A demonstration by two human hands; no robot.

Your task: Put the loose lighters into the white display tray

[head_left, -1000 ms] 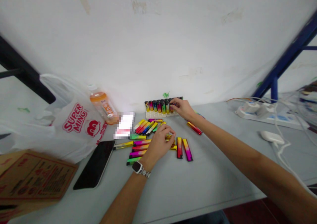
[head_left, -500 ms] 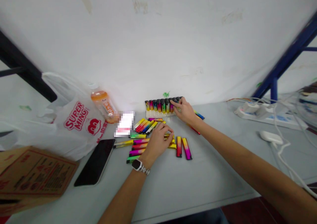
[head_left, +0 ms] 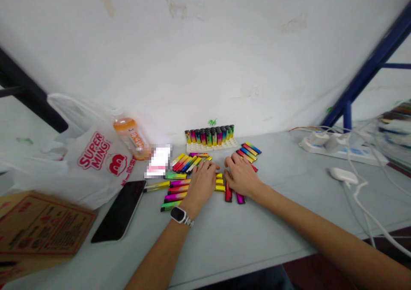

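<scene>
Several rainbow-coloured lighters [head_left: 180,186] lie loose on the grey table [head_left: 263,234]. My left hand [head_left: 201,183], with a watch on its wrist, rests palm down on them with fingers curled over a yellow one. My right hand [head_left: 240,175] lies beside it over two upright-lying red and pink lighters [head_left: 228,194], fingers bent on them. Behind stands a white tray [head_left: 212,145] with a row of lighters standing upright in it. A few more lighters [head_left: 249,149] lie to the tray's right.
A black phone [head_left: 118,211] lies left of the lighters. A white plastic bag [head_left: 96,161], an orange drink bottle [head_left: 132,139] and a cardboard box [head_left: 38,230] are further left. A power strip [head_left: 337,146], a white charger [head_left: 343,175] and cables lie right.
My right hand has left the upright row in the tray and come back down to the loose lighters beside my left hand. The left hand has hardly moved.
</scene>
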